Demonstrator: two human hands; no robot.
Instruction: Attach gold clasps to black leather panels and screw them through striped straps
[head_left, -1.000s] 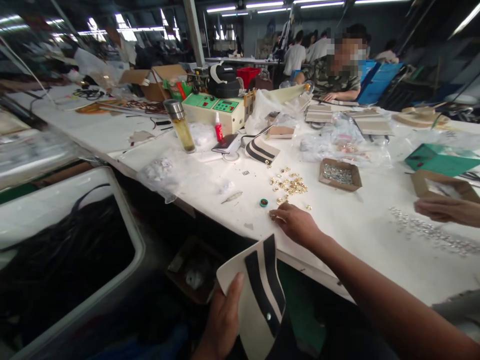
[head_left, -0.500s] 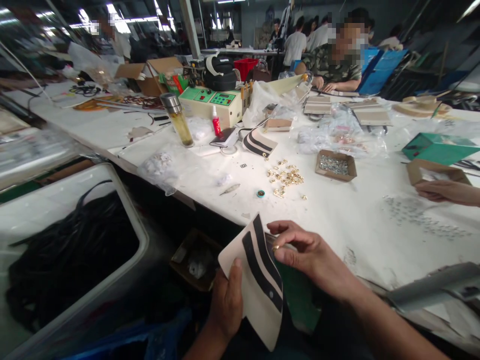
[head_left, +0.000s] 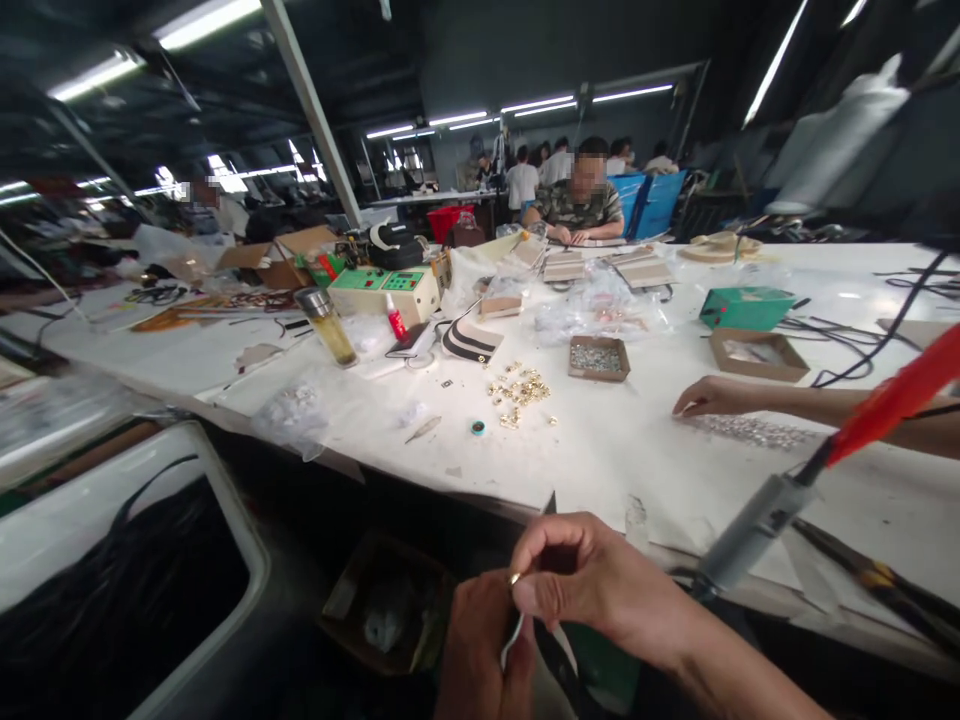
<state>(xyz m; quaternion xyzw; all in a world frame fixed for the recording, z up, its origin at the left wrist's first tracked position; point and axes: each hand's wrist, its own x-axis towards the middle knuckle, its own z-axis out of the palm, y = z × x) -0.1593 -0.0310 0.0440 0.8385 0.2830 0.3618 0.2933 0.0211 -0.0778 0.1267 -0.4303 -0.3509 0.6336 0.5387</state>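
My left hand [head_left: 480, 640] grips a flat beige panel with black bands [head_left: 553, 655], now seen nearly edge-on and mostly hidden behind my fingers. My right hand [head_left: 592, 590] pinches a small gold metal fitting [head_left: 514, 579] between thumb and forefinger, close against my left hand. Whether the fitting touches the panel I cannot tell. A heap of similar gold fittings [head_left: 525, 388] lies on the white table [head_left: 420, 480] ahead. Behind it rests another beige panel with black bands [head_left: 471, 340].
A cardboard tray of silver parts [head_left: 598, 358] stands behind the heap. A co-worker's hand [head_left: 709, 395] touches scattered small pieces at right. A grey tool with a red cord [head_left: 757, 530] juts over the table's front edge. A white bin of black strips [head_left: 135, 600] stands left.
The panel has turned from face-up to nearly edge-on. My right hand has brought the gold fitting against my left hand. The camera view has tilted up and right; the co-worker's hand has moved onto the scattered pieces.
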